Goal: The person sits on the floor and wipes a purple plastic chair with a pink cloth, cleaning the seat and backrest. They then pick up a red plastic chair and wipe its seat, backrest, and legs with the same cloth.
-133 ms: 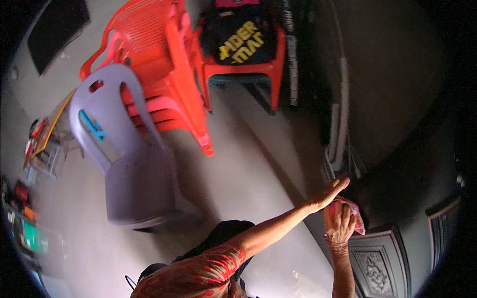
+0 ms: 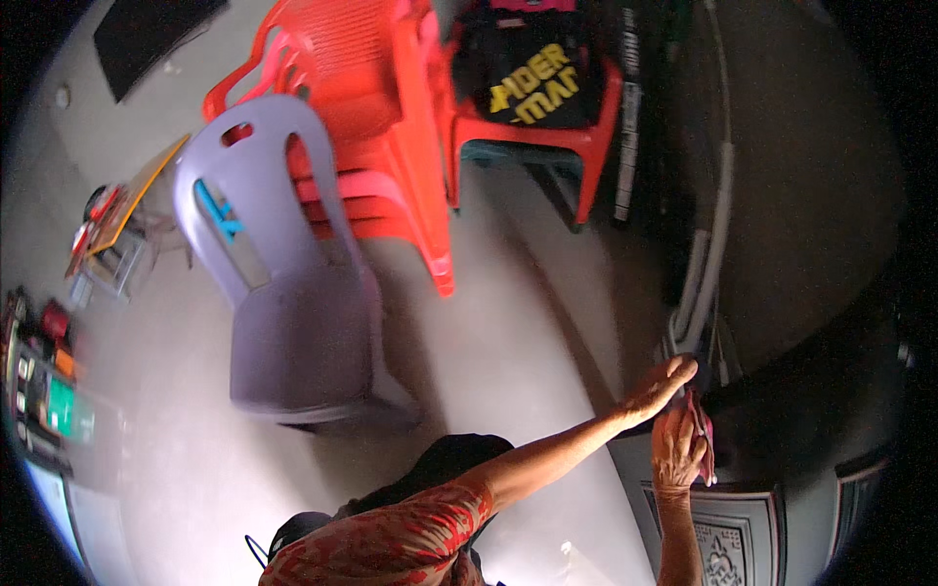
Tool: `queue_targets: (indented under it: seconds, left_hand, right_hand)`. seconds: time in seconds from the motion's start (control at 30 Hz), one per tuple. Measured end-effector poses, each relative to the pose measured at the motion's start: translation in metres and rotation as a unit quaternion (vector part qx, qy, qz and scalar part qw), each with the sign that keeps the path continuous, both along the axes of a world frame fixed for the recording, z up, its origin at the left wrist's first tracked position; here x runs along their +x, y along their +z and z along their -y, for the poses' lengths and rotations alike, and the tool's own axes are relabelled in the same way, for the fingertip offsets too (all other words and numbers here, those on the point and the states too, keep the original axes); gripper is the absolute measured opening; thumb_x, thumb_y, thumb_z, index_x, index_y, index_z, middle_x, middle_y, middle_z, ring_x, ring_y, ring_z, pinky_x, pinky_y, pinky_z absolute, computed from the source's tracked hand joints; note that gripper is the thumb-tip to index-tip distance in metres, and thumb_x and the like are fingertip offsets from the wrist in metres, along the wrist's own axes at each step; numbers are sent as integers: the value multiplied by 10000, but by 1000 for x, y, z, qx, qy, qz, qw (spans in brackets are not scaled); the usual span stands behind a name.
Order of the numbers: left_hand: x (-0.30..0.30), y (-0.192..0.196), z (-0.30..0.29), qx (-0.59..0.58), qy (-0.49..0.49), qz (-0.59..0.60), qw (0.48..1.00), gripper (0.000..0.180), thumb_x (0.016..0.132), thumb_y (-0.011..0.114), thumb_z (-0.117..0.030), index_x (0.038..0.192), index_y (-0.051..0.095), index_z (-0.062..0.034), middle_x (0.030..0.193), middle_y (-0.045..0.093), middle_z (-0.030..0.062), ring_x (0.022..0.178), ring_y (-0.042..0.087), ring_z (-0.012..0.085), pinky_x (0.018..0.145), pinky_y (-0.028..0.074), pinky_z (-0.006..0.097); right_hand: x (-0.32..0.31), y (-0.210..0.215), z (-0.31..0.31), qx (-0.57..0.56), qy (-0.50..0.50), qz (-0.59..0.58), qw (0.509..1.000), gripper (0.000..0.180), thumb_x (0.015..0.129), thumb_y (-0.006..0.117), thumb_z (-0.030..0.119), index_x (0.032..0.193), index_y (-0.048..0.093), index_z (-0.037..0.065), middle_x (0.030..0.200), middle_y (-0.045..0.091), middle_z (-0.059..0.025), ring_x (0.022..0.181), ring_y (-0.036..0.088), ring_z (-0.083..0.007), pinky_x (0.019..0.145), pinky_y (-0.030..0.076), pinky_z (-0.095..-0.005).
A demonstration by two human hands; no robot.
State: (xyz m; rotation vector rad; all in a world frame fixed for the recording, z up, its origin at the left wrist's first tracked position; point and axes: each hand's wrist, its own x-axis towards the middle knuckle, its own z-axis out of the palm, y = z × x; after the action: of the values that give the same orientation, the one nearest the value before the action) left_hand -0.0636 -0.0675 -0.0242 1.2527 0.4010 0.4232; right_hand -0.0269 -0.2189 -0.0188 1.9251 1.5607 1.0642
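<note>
My right hand [image 2: 676, 447] is closed on a pink and red cloth [image 2: 705, 444], which is folded and sticks out past the fingers. It presses the cloth against a dark panelled door [image 2: 713, 496] with a carved ornament low on it. Just beyond, my left hand [image 2: 664, 388] reaches across from the left, its fingers bent over the edge of the door. Its fingertips are partly hidden. The two hands are close together, the left slightly farther away.
A lilac plastic chair [image 2: 298, 347] stands on the grey floor to the left. Behind it are stacked red chairs [image 2: 362, 107] and another red chair [image 2: 586, 132] bearing a black cloth item with yellow lettering. A small orange-edged table [image 2: 147, 195] and shelves lie at the far left.
The chairs and room have shifted right in view as the head turned. My right hand and the cloth have turned a little, so the cloth shows edge-on. My left fingers look more bent.
</note>
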Motion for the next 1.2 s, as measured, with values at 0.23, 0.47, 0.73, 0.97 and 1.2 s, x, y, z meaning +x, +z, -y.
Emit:
queue_targets:
  seconds: [0.23, 0.47, 0.73, 0.97, 1.2]
  left_hand:
    - [-13, 57, -82, 69, 69, 52, 994, 572, 967, 445, -489, 1220, 539, 16, 1075, 612, 109, 973, 577, 203, 889, 462, 361]
    - [-102, 105, -137, 147, 105, -7, 983, 353, 928, 592, -319, 1110, 577, -17, 980, 607, 37, 906, 562, 134, 830, 477, 318]
    - [-392, 48, -212, 573, 310, -316, 690, 478, 905, 579, -267, 1326, 454, -80, 1341, 447, 186, 1221, 454, 328, 1016, 362, 463]
    - [-553, 12, -203, 565, 218, -590, 535, 694, 847, 569, -501, 1424, 357, -180, 1450, 321, 192, 1370, 257, 381, 1072, 212, 585]
    - [-531, 39, -205, 459, 278, -611, 582, 804, 812, 580, -577, 1424, 347, -111, 1486, 276, 183, 1402, 210, 358, 1080, 146, 631]
  right_hand:
    - [35, 4, -55, -73, 41, -35, 996, 364, 822, 584, 221, 1116, 652, 18, 1293, 509, -92, 1138, 469, -205, 927, 393, -353]
    - [47, -22, -24, -71, 231, -219, 945, 288, 695, 641, 153, 966, 576, 78, 982, 526, -113, 985, 513, -295, 850, 436, -409]
    - [54, -80, -30, -171, 223, -395, 875, 144, 827, 600, 303, 803, 624, 163, 795, 565, -115, 821, 560, -324, 731, 451, -481]
    - [-35, -19, -160, 1, 167, -699, 695, 192, 837, 618, 240, 997, 614, 134, 954, 587, -131, 839, 578, -334, 741, 466, -470]
    - [-255, 44, -306, 45, 314, -736, 598, 284, 833, 644, 172, 1099, 580, 97, 999, 585, -112, 759, 588, -257, 637, 486, -367]
